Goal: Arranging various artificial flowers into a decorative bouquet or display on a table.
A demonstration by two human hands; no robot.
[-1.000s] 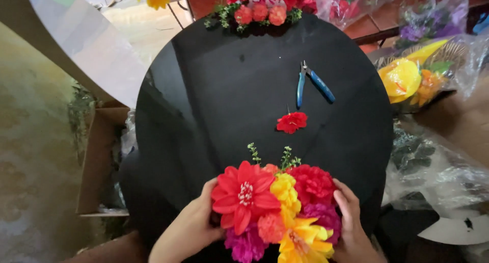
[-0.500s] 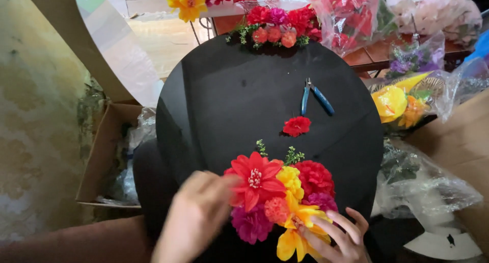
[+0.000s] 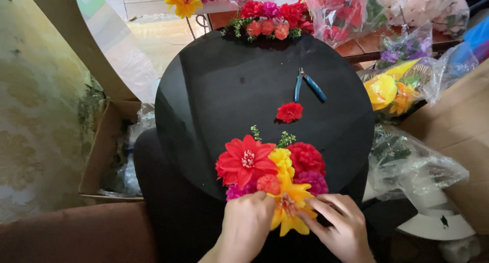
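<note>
A round black board (image 3: 229, 89) lies in front of me. At its near edge sits a cluster of artificial flowers (image 3: 272, 171): a big red one, yellow, dark red, magenta and orange blooms. My left hand (image 3: 247, 222) and my right hand (image 3: 338, 225) both pinch a yellow-orange flower (image 3: 288, 207) at the bottom of the cluster. A single small red flower (image 3: 289, 111) lies loose near the board's middle. Blue-handled pliers (image 3: 306, 85) lie beyond it. A second flower row (image 3: 270, 21) sits at the board's far edge.
Clear plastic bags of artificial flowers (image 3: 402, 84) pile up on the right, beside a brown cardboard sheet (image 3: 458, 125). An open cardboard box (image 3: 109, 151) stands on the left. More bagged flowers (image 3: 346, 8) lie at the back.
My left hand has dropped from beside the big red flower to the cluster's bottom. Both hands have closed in on the yellow-orange flower. The camera view has shifted slightly.
</note>
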